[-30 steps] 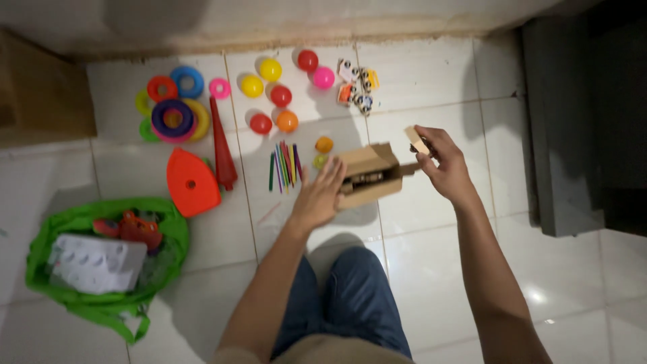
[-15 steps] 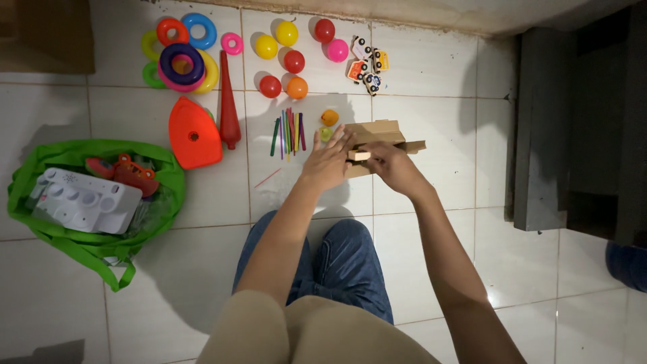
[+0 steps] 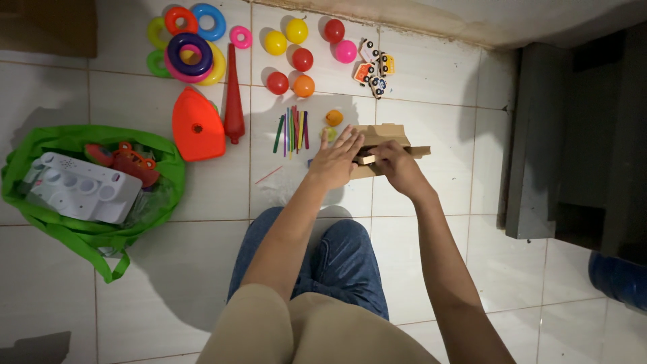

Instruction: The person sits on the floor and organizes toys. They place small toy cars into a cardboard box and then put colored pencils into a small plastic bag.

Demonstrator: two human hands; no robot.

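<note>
I see both forearms reaching up toward mid-frame; my left hand [image 3: 335, 162] lies flat, fingers spread (palm down), while my right hand [image 3: 397, 165] is curled, fingers pinched together.

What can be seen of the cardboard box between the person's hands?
The cardboard box is small, plain brown and looks like corrugated card. It lies on the white tiled floor with an open flap jutting to its right. The left hand rests flat against its left side, and the right hand holds a pale wooden block at its opening. Its contents are hidden. A small orange piece lies just beyond its left corner.
</note>
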